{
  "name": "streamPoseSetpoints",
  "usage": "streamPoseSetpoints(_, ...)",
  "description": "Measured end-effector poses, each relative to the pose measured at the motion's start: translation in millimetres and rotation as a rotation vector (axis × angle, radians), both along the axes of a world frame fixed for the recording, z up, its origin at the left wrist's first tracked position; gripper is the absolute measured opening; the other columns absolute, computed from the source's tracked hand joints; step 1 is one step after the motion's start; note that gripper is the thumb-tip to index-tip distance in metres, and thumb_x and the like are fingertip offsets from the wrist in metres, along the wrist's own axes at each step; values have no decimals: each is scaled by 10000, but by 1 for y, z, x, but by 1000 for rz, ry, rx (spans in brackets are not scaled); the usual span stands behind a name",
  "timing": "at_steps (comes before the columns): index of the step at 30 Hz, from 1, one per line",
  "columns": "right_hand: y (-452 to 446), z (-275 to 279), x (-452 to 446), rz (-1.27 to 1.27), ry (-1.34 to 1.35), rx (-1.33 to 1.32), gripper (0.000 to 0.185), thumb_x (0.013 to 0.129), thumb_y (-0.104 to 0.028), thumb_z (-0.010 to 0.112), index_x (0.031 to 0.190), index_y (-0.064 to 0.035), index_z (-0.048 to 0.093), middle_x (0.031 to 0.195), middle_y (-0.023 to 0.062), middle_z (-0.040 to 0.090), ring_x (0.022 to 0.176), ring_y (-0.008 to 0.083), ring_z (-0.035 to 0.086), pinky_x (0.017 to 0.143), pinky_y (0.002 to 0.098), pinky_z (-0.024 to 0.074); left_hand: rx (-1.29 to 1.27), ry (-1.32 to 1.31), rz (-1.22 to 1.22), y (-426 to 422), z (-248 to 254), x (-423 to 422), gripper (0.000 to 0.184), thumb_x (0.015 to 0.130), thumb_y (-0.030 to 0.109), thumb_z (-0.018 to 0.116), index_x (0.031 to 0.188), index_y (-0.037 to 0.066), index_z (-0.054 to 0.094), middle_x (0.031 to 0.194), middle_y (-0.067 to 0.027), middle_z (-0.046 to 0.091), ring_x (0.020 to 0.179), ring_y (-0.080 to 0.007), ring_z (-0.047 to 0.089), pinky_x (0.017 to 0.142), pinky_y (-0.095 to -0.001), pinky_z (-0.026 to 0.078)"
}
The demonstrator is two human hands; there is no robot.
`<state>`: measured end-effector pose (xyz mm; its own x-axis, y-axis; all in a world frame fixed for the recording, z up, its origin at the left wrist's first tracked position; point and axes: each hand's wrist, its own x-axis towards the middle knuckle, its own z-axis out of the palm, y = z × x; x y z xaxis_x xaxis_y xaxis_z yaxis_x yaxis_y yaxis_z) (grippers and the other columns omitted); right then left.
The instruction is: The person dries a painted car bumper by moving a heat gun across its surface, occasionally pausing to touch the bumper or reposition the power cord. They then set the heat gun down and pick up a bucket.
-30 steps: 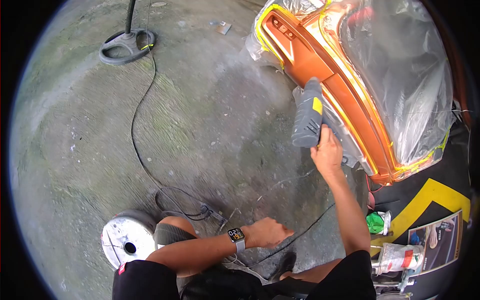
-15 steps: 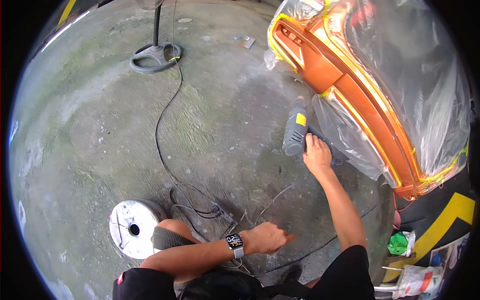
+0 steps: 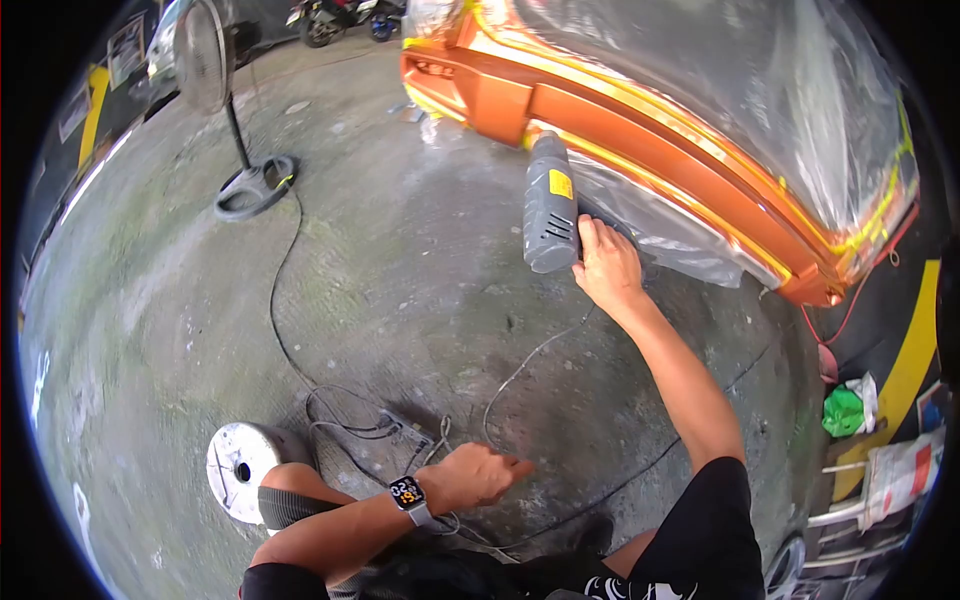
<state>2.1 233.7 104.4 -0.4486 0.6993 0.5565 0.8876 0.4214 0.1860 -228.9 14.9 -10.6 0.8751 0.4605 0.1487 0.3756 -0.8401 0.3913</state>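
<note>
My right hand point(image 3: 610, 266) is wrapped round the handle of a grey heat gun point(image 3: 550, 215) with a yellow label. The gun's nozzle points away from me, at the lower edge of a glossy orange car panel point(image 3: 620, 115); I cannot tell whether they touch. Yellow tape and clear plastic sheeting point(image 3: 690, 50) border the panel. Over the floor near my knee, my left hand point(image 3: 475, 477) is loosely closed, with one finger sticking out and nothing visible in it. A watch point(image 3: 408, 493) sits on that wrist. A thin cord point(image 3: 530, 358) runs below the gun.
Dark cables and a power strip point(image 3: 408, 428) lie on the concrete floor. A white round container point(image 3: 235, 460) stands at left by my knee. Further back are a pedestal fan point(image 3: 205, 60) and motorcycles point(image 3: 335, 18). A green bag point(image 3: 843, 411) and white rack point(image 3: 835, 518) are at right.
My right hand has moved the heat gun forward and left, bringing its nozzle up to the orange panel's edge. The view has tilted up and turned right, showing the fan head and motorcycles.
</note>
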Motion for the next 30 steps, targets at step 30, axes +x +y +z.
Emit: streamPoseSetpoints(30, -202, -31, 444, -564, 215, 230, 669, 602, -101, 776, 1196, -51, 472, 1039, 169, 637, 920, 380, 655, 788, 453, 542, -66, 203, -106, 5, -26, 143, 186, 857, 226, 692, 983, 99, 642, 712, -107, 672, 688, -317, 677, 617, -423, 535)
